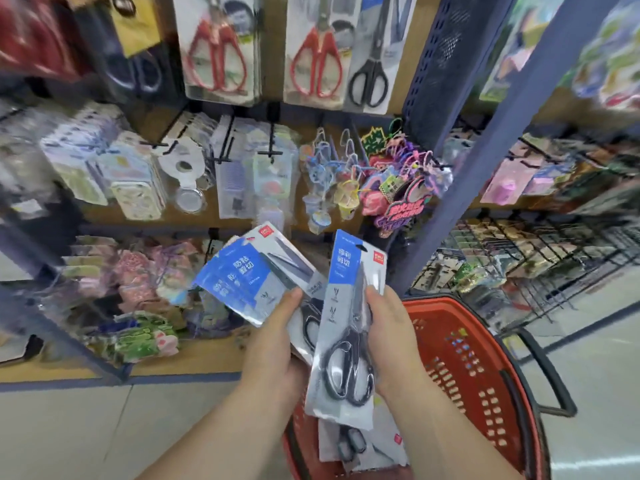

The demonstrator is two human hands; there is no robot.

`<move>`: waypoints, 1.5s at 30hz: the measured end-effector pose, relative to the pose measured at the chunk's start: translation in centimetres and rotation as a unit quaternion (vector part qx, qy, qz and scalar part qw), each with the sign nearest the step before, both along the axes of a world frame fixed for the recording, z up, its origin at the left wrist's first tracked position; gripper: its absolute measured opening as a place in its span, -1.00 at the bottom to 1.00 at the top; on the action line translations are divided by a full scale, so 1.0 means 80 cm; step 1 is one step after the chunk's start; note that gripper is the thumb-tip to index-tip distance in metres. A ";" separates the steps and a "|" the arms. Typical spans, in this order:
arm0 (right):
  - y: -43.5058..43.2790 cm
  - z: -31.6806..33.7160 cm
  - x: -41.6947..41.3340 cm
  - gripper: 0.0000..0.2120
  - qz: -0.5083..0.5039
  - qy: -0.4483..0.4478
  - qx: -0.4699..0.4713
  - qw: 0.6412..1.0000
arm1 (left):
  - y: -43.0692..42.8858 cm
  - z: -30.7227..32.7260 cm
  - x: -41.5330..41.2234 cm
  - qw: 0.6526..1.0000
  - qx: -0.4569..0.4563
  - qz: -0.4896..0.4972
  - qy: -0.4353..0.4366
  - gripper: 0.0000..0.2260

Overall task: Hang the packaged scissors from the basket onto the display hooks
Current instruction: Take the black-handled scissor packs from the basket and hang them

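**Fig. Head view.** L hand (273, 344) gripped a fanned stack of scissor packs (242, 275), blue-and-grey cards, exact no. unclear. The thumb lay across the card fronts and the other fingers were curled behind, hidden. The fan spread up and leftward from the L fingers.

R hand (391, 344) held a single pack (346, 341) w/ black-handled scissors. The card stood near upright, w/ the blue header above the fingers and the handles below the thumb. The thumb pressed on the front near the right edge, and the other fingers were wrapped behind, hidden. This pack overlapped the lower right of the fan, just beside the L fingers.

Below and right of the R fingers sat a red basket (485, 375) w/ a black handle. At least one more pack (360, 445) lay inside it, beneath both wrists.

Well above the fingers, on the top row, hung red-handled packs (216, 53) and a black-handled pack (369, 74). Between that row and the fingers, black display hooks (273, 150) carried misc. small goods, incl. keychains (398, 174). The frame was blurred toward the edges.
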State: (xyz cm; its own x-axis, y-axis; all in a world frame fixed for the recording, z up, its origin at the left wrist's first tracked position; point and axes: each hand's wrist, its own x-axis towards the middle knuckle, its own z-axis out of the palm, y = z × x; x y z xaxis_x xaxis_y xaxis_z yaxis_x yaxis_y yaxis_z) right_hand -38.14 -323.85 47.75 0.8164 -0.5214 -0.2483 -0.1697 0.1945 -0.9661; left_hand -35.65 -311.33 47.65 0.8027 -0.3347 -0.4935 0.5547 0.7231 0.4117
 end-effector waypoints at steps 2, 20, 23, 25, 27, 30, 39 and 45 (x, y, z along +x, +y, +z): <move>0.010 0.006 -0.003 -0.82 -0.006 -0.020 -0.016 1.000 | 0.007 0.006 0.000 1.000 0.000 -0.015 -0.004 -0.62; -0.080 0.054 0.009 -0.75 0.168 -0.076 0.061 0.981 | -0.026 0.050 0.023 0.992 0.086 -0.024 -0.087 -0.81; -0.100 0.055 0.013 -0.73 0.171 -0.088 0.089 0.977 | -0.023 0.056 0.027 0.989 0.116 -0.030 -0.088 -0.78; -0.113 0.062 0.018 -0.74 0.172 -0.097 0.097 0.975 | -0.019 0.060 0.036 0.984 0.145 0.009 -0.105 -0.66; -0.125 0.072 0.025 -0.73 0.177 -0.115 0.084 0.974 | -0.011 0.067 0.049 0.974 0.173 0.065 -0.130 -0.66; -0.139 0.093 0.043 -0.75 0.172 -0.134 0.011 0.976 | 0.001 0.088 0.070 0.961 0.174 0.096 -0.192 -0.55; -0.144 0.182 0.125 -0.81 0.093 -0.199 -0.098 0.971 | 0.013 0.162 0.114 0.960 0.138 0.041 -0.239 -0.36; -0.135 0.261 0.186 -0.83 0.061 -0.259 -0.168 0.949 | -0.006 0.198 0.136 0.968 0.071 0.004 -0.242 -0.65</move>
